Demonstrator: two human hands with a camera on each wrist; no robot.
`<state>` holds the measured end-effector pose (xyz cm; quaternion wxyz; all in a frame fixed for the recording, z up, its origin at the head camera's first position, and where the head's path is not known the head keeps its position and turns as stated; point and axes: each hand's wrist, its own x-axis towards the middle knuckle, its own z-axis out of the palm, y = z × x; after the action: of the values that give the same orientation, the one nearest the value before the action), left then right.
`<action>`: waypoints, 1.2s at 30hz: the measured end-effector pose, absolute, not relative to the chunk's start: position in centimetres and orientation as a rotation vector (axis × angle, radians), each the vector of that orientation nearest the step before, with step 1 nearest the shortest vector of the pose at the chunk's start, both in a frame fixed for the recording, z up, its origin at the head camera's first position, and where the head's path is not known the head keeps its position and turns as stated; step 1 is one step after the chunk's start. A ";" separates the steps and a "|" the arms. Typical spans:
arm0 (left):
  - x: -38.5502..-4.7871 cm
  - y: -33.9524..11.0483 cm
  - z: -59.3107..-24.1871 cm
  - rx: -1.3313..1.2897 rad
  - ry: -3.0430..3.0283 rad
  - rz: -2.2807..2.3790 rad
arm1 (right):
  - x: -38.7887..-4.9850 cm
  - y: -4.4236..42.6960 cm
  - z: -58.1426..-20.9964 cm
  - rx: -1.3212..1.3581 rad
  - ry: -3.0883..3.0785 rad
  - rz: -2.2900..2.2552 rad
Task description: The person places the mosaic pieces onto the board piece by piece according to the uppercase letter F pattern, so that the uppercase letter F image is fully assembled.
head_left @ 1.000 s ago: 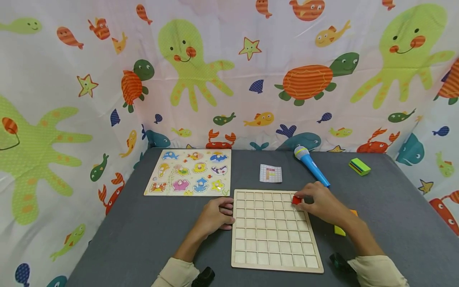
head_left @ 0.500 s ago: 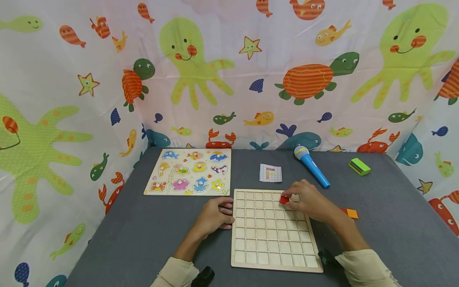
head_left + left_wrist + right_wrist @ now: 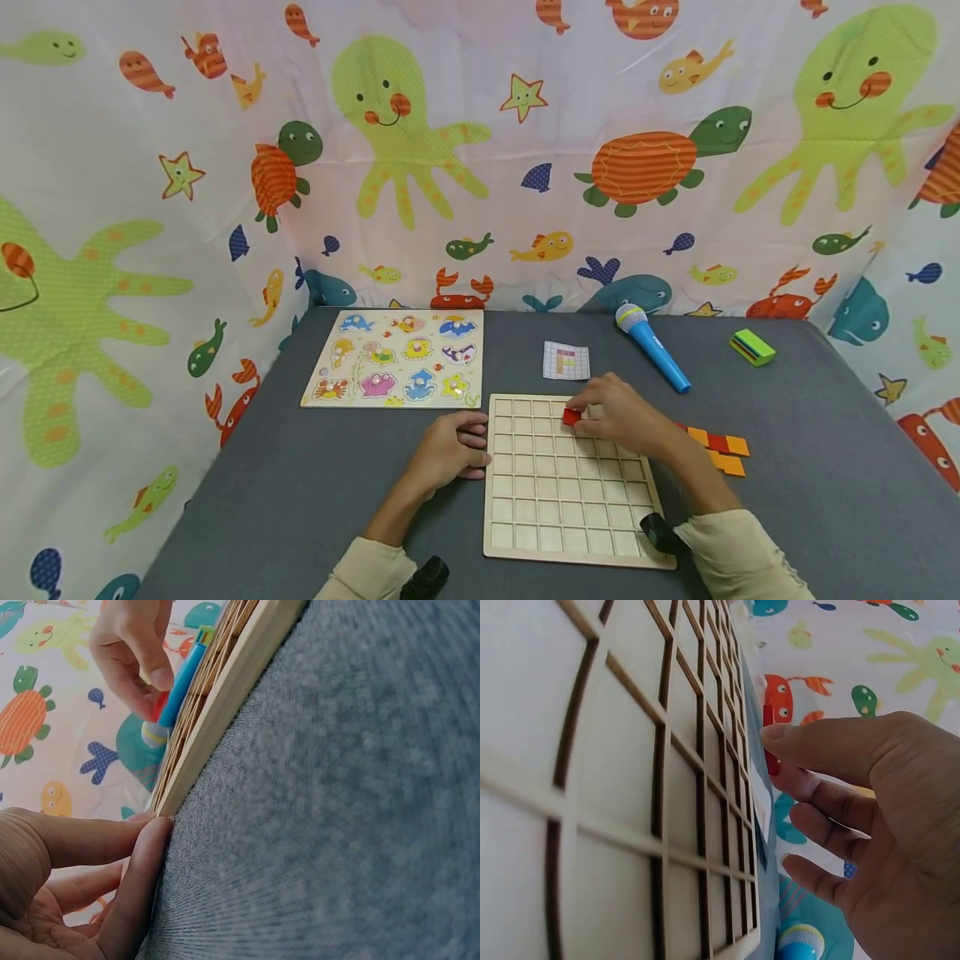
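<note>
A pale wooden grid board [image 3: 555, 492] lies flat on the dark table, its square cells bare where I can see them. My right hand [image 3: 622, 421] pinches a small red square tile [image 3: 571, 416] between thumb and fingers, over the board's far row. In the right wrist view the red tile [image 3: 769, 742] stands on edge between the fingertips, above the grid. My left hand [image 3: 446, 454] holds the board by its left edge near the far corner; in the left wrist view its thumb and index finger [image 3: 82, 838] meet at the wooden rim.
Several orange and red tiles [image 3: 729, 463] lie right of the board, partly behind the right forearm. Beyond the board are a printed grid card [image 3: 566, 361], a blue toy microphone [image 3: 654, 348] and a green striped block [image 3: 752, 348]. A sea-animal peg puzzle [image 3: 393, 360] lies far left.
My right hand has carried the red tile leftward along the board's far row. More of the orange and red tiles now show beside the right forearm. The left hand has stayed put.
</note>
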<state>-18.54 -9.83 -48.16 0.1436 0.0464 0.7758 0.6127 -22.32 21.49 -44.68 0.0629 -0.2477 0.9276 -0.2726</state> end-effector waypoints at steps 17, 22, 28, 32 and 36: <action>-18.5 -9.8 -47.9 0.121 2.233 1.757 | -23.3 18.2 -45.1 -0.875 2.789 -0.756; -18.5 -9.8 -47.9 0.126 2.227 1.767 | -23.5 17.9 -45.5 -0.931 2.799 -0.760; -18.5 -9.9 -47.9 0.125 2.220 1.773 | -23.7 17.5 -45.9 -0.936 2.795 -0.758; -18.5 -9.9 -47.9 0.117 2.222 1.771 | -23.6 17.3 -45.9 -0.915 2.785 -0.788; -18.5 -9.8 -48.0 0.106 2.221 1.769 | -23.5 17.3 -45.9 -0.912 2.784 -0.806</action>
<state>-18.50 -9.83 -48.02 0.1497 0.0368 0.7729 0.6155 -23.47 17.25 -45.85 0.0517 -0.2998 0.9150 -0.2650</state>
